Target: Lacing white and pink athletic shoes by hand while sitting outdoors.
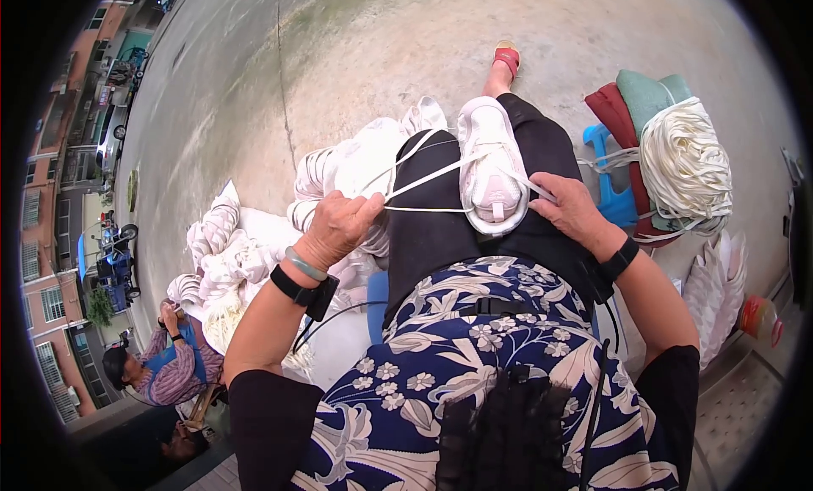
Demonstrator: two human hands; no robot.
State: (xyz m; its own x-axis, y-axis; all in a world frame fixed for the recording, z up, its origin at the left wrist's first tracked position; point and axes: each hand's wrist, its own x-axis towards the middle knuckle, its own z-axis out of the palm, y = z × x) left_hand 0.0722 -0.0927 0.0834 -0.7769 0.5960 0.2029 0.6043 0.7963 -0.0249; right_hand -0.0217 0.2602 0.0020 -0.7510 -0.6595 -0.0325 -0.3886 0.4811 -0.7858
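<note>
A white sneaker lies on my lap over black trousers, its heel toward me and its toe pointing away. White shoelaces run from its eyelets out to both sides. My left hand is closed in a pinch on the lace ends, off to the left of the shoe and pulling them taut. Close by the shoe's right side, my right hand pinches another stretch of the lace between thumb and fingers. How the lace passes through the eyelets is too small to make out.
White shoes in heaps and bags lie at my left. On the right, a thick bundle of white laces rests on folded red and green cloth over a blue stool. More pale shoes and a bottle stand nearer. Another person sits lower left.
</note>
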